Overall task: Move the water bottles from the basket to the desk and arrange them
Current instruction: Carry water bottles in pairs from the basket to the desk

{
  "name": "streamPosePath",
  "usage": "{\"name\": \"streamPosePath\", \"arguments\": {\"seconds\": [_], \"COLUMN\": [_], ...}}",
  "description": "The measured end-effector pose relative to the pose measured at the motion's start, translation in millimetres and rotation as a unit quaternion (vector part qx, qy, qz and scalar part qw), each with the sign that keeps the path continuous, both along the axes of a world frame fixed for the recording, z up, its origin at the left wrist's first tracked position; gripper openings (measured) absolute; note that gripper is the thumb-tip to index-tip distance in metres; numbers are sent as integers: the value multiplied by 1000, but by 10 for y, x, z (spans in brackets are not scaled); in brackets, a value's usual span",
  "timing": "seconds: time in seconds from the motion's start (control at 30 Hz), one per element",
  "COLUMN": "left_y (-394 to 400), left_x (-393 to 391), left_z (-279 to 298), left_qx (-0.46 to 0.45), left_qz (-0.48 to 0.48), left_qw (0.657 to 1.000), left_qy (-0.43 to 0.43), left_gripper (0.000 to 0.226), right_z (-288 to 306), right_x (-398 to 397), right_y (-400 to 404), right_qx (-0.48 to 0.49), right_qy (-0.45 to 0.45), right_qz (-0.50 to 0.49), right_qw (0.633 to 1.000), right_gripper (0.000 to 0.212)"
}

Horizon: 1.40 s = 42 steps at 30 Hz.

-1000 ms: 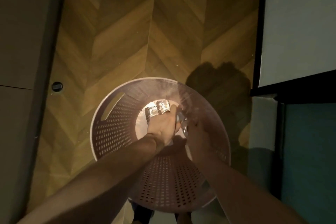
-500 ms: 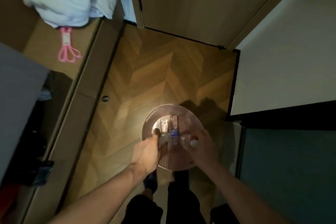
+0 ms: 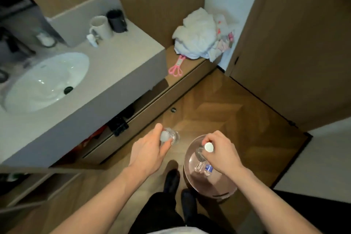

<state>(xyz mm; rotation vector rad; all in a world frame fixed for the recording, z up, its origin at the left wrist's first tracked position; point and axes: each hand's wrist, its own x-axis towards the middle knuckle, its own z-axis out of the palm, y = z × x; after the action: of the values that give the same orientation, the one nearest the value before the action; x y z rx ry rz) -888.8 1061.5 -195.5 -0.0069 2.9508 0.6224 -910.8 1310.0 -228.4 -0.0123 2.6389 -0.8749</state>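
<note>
1. Both hands grip bottles by the neck — my left hand [image 3: 150,150] holds one bottle [image 3: 171,136] over the floor.
2. At three o'clock, my right hand [image 3: 222,153] holds another bottle [image 3: 204,153] above the basket [image 3: 218,188].
3. Perhaps two more bottles [image 3: 203,167] lie inside — blurry.

Herringbone wood floor [image 3: 218,104]; grey vanity counter [image 3: 117,66], white sink [image 3: 45,81]; wood door [image 3: 296,43].

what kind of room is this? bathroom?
Most likely a bathroom vanity area, perhaps in a hotel or flat. A white basin is sunk into a grey countertop, two mugs stand by the backsplash, and a heap of white towels sits on the low wooden ledge.
</note>
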Motion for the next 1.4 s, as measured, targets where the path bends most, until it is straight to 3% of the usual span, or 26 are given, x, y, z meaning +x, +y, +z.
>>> {"name": "streamPosePath", "arguments": {"seconds": [0.27,0.47,0.67,1.07,1.4], "left_y": [-728,-1400,-2097,-3579,-4535], "left_x": [1006,1907,2964,5234,6489], "left_z": [747,1132,1525,1943,2055], "left_qx": [19,27,13,-50,-42], "left_qz": [217,364,450,548,640], "left_qw": [975,928,886,818,742], "left_qy": [45,71,114,170,196], "left_gripper": [21,21,19,22,18], "right_z": [803,1326,1759,2325,2536], "right_x": [27,320,991,2956,4163], "right_y": [-1012,-2094,-3290,-5396,-6876], "right_qx": [-16,-41,-66,-155,-166], "right_qy": [58,86,108,109,86], "right_qz": [219,377,479,582,667], "right_qw": [974,921,869,791,722], "right_gripper": [19,13,12,12,11]}}
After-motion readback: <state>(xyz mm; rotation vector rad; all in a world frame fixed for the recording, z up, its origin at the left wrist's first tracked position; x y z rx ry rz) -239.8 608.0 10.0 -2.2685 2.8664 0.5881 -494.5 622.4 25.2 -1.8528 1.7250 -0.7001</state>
